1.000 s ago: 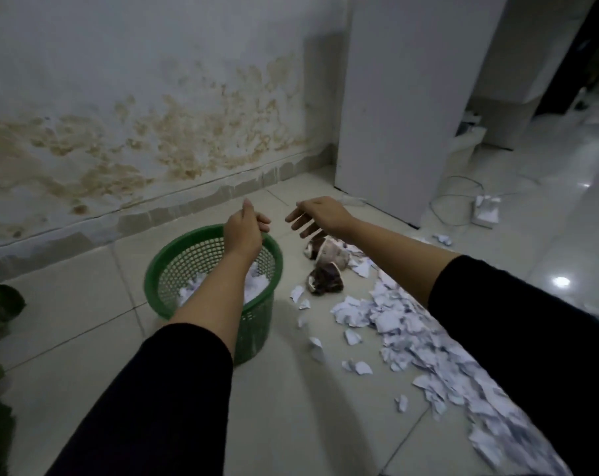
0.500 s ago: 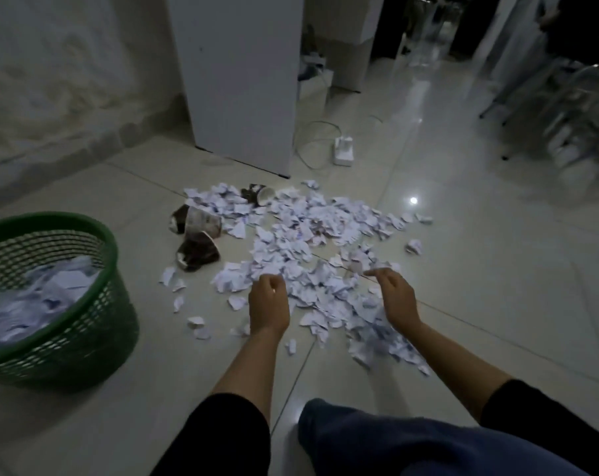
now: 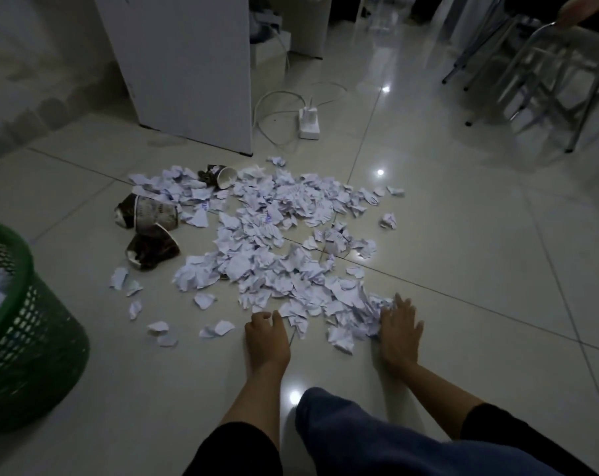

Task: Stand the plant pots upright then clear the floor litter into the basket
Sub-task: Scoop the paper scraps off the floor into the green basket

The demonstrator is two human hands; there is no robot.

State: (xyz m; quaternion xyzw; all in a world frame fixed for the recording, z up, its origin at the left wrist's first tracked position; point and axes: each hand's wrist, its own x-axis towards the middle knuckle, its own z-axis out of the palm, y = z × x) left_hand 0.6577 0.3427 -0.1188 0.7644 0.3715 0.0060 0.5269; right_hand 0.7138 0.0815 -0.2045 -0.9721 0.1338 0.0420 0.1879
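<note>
1. A spread of torn white paper scraps (image 3: 274, 242) lies on the pale tiled floor (image 3: 462, 235); their faint blue print is unreadable.
2. The left hand (image 3: 267, 338) rests at the pile's near edge, fingers loosely curled, holding nothing.
3. The right hand (image 3: 399, 333) presses flat, fingers straight, against the scraps.
4. Crushed brown paper cups (image 3: 150, 231) lie at the pile's left; their lettering is illegible.
5. The green plastic mesh basket (image 3: 26, 355) stands far left, holding paper.

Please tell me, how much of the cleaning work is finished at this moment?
Partly done. The green plastic mesh basket already holds some white paper. In hand: the left hand and right hand rest at the near edge of the pile of torn white paper scraps. Left: most scraps and the crushed brown paper cups on the tiled floor.
</note>
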